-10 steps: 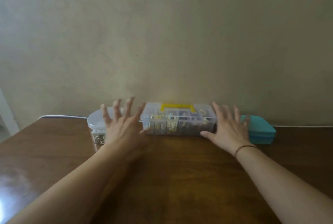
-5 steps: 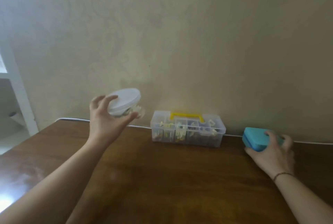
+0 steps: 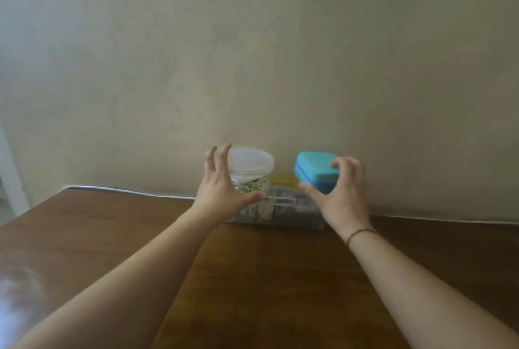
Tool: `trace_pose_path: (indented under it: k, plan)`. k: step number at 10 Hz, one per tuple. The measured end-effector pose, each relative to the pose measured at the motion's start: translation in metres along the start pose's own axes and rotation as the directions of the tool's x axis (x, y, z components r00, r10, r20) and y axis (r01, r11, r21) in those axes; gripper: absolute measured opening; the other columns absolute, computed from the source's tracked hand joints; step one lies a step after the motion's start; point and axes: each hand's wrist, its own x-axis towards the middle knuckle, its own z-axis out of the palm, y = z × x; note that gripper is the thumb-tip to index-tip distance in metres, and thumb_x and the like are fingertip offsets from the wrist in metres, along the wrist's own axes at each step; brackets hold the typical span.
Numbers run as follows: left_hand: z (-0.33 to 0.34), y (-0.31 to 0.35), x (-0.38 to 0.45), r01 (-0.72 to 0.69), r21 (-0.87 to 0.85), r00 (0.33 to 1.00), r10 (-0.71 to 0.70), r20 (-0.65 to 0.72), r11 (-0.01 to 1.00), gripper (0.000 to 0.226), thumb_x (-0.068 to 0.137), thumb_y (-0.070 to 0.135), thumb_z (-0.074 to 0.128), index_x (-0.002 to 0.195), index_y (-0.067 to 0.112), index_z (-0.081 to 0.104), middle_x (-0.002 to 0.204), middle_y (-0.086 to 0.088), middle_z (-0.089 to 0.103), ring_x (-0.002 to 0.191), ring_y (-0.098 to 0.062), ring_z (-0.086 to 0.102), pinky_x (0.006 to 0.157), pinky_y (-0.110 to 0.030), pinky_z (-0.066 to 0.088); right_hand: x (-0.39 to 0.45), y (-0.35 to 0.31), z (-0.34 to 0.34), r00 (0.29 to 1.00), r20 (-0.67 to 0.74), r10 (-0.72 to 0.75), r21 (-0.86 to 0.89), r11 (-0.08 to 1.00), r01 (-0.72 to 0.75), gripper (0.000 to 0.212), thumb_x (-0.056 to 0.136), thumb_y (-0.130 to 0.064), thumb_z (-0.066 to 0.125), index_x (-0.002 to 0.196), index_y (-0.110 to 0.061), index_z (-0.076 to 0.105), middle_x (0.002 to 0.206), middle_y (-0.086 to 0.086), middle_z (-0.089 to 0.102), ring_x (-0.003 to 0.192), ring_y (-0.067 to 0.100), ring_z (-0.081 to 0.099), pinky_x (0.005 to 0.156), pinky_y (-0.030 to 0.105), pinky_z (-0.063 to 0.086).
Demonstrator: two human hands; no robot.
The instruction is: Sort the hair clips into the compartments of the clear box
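Observation:
The clear box [image 3: 283,208] with a yellow handle [image 3: 283,181] stands against the wall, partly hidden behind both hands. My left hand [image 3: 222,191] holds a small clear jar [image 3: 250,169] with a white lid, tilted, in the air above the box's left end; small clips show inside the jar. My right hand [image 3: 341,197] holds a teal case [image 3: 316,170] in the air above the box's right end.
The brown wooden table [image 3: 266,278] runs to a plain beige wall. A white cable [image 3: 126,191] lies along the table's back edge. The table's left edge drops off at the far left.
Both hands have come together over the clear box. The left carried the jar rightward; the right lifted the teal case off the table and moved it left.

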Motion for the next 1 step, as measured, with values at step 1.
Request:
trace_pose_path:
  k: [1]
  plan:
    - [0.008, -0.0006, -0.0366, 0.045, -0.061, 0.996, -0.05, -0.078, 0.997, 0.118, 0.069, 0.054, 0.078, 0.152, 0.024, -0.001, 0.158, -0.004, -0.005, 0.149, -0.025, 0.0, 0.119, -0.038, 0.01, -0.008, -0.0145, 0.0165, 0.954, 0.294, 0.049, -0.135, 0.991, -0.01, 0.081, 0.071, -0.061, 0.071, 0.135, -0.026, 0.035, 0.151, 0.005, 0.019, 0.127, 0.035, 0.041, 0.105, 0.044, 0.04]
